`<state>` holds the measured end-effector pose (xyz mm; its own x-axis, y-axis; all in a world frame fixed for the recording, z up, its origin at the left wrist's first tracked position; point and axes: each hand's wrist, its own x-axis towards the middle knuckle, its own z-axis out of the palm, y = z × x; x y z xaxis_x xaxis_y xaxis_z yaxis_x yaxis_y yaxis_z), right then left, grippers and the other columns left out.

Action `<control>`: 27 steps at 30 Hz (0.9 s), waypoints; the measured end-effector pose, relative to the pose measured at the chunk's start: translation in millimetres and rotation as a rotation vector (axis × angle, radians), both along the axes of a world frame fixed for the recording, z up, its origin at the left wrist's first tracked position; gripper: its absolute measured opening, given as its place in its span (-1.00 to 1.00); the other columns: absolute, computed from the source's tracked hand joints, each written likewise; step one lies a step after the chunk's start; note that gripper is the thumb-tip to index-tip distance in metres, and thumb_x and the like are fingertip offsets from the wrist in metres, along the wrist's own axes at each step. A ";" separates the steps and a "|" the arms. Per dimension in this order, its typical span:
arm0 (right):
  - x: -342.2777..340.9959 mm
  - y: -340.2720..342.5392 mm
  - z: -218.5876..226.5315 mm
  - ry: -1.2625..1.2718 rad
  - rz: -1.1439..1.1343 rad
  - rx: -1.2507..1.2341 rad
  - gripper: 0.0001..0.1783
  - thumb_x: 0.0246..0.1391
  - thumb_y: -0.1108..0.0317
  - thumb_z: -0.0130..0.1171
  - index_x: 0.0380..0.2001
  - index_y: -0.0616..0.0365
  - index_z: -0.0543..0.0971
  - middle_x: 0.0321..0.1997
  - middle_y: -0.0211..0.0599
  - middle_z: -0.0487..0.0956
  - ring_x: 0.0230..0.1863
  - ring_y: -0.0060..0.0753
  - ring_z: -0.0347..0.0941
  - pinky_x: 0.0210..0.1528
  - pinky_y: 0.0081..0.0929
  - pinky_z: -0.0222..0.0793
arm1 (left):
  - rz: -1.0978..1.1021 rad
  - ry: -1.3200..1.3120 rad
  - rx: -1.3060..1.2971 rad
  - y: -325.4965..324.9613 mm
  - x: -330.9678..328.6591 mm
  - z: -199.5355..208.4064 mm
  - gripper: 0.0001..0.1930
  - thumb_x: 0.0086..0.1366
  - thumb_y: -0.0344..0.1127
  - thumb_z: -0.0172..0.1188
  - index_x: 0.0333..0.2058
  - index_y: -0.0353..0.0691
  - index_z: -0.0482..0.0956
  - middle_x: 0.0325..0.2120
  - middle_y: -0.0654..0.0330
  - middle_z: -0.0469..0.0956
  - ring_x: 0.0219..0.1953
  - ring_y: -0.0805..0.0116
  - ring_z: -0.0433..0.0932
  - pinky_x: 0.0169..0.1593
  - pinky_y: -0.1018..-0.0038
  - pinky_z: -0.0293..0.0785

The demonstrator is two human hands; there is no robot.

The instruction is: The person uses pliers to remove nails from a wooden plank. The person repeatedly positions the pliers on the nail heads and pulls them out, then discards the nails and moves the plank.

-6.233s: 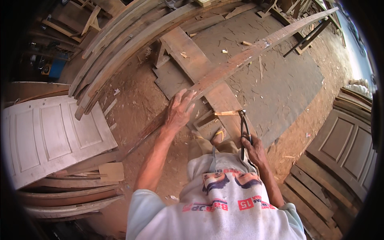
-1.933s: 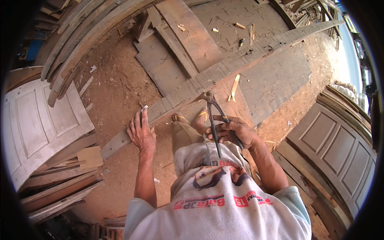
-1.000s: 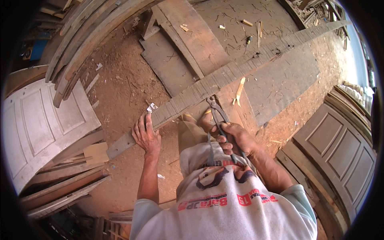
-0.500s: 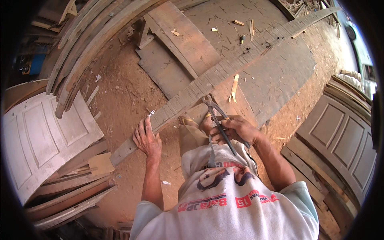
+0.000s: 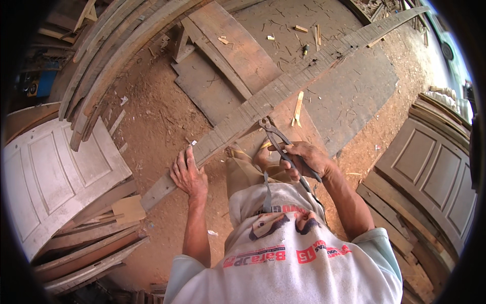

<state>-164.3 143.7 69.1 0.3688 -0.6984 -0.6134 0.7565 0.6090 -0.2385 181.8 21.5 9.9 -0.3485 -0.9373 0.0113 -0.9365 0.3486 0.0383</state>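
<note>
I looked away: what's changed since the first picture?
The plank now shows a grey ridged face, not the reddish one. The left hand moved toward the plank's left end; the right hand brought the pincers leftward, beside its near edge. The pincers stayed in hand, the white door in place.

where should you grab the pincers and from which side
Probably best by the two long handles, coming from the person's right, where the right hand holds them. The pincers point their head away from the body, at the near edge of the long board, while the handles spread back toward the shirt, leaving that end easier to reach.
</note>
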 end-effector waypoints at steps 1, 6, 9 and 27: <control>5.0 -2.4 4.1 -0.057 -0.031 0.024 -0.55 0.52 0.15 -0.09 0.10 0.40 0.47 -0.37 -0.21 0.52 -0.51 -0.44 0.45 -0.52 -0.50 0.41 | 0.001 0.007 -0.003 0.1 0.5 -1.4 0.10 -0.13 -0.42 0.67 0.40 0.10 0.25 0.26 0.10 0.39 0.31 0.01 0.40 0.33 -0.11 0.32; 47.4 -2.8 10.1 0.144 -0.089 0.123 -0.67 0.53 0.19 -0.12 -0.04 0.24 0.50 -0.45 -0.46 0.37 -0.58 -0.64 0.20 -0.58 -0.58 0.19 | 0.016 -0.006 0.002 1.9 -1.1 -2.6 0.07 -0.13 -0.43 0.66 0.39 0.08 0.28 0.26 0.09 0.39 0.30 0.00 0.40 0.36 -0.10 0.28; 70.4 -1.6 5.3 0.193 -0.174 0.138 -0.67 0.49 0.16 -0.03 -0.11 0.26 0.48 -0.45 -0.42 0.36 -0.56 -0.55 0.25 -0.54 -0.46 0.30 | 0.009 0.018 0.039 -1.1 -3.9 7.6 0.07 -0.11 -0.44 0.64 0.40 0.08 0.27 0.26 0.09 0.39 0.29 -0.01 0.40 0.36 -0.09 0.27; 160.1 -21.4 -18.3 0.398 -0.497 0.043 -0.63 0.51 0.10 -0.08 -0.22 0.23 0.40 -0.51 -0.40 0.41 -0.57 -0.51 0.36 -0.55 -0.41 0.35 | -0.024 -0.045 0.112 -11.6 -1.1 15.7 0.05 -0.07 -0.47 0.59 0.42 0.09 0.27 0.22 0.10 0.44 0.27 -0.03 0.42 0.30 -0.08 0.30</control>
<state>-4.2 122.3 50.8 -0.2550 -0.6991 -0.6680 0.8094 0.2237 -0.5430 180.6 9.9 25.6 -0.3689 -0.9230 -0.1097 -0.9294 0.3672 0.0362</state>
